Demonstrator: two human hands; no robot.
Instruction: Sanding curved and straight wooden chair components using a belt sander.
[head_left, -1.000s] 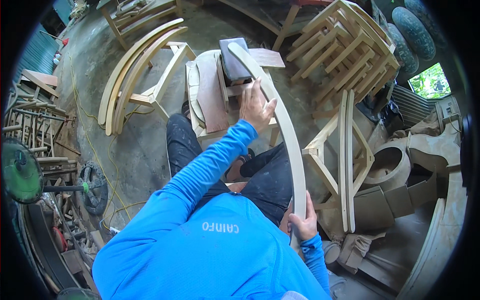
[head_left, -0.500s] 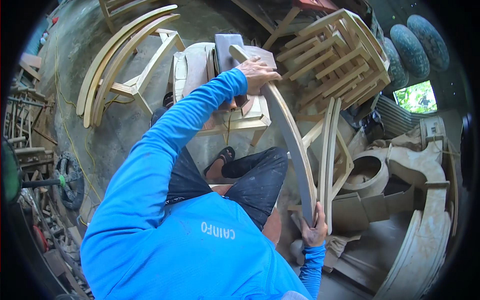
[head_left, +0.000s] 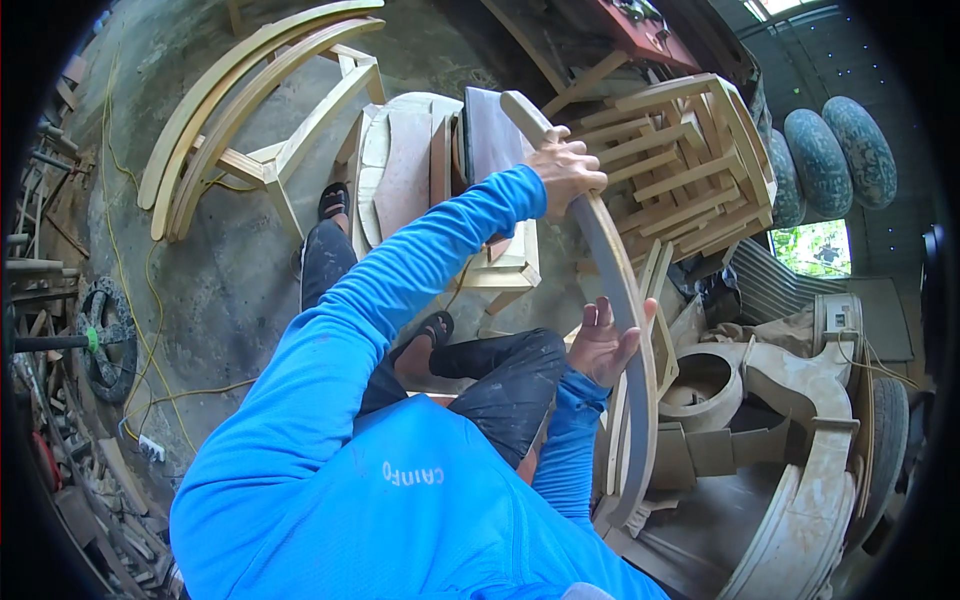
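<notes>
Pale lettering is borne on the chest of the blue shirt, its characters seen upside down. A long curved wooden strip, grey on its broad face and pale along its edges, is held aloft before the torso's right side, its upper end beside a grey-faced block. Near that end it is clasped by the left grip, the arm being extended diagonally, while the right grip is spread, palm upward, around mid-length, contact being unclear.

Stacked wooden frames and curved slats show a woodworking workshop.
</notes>
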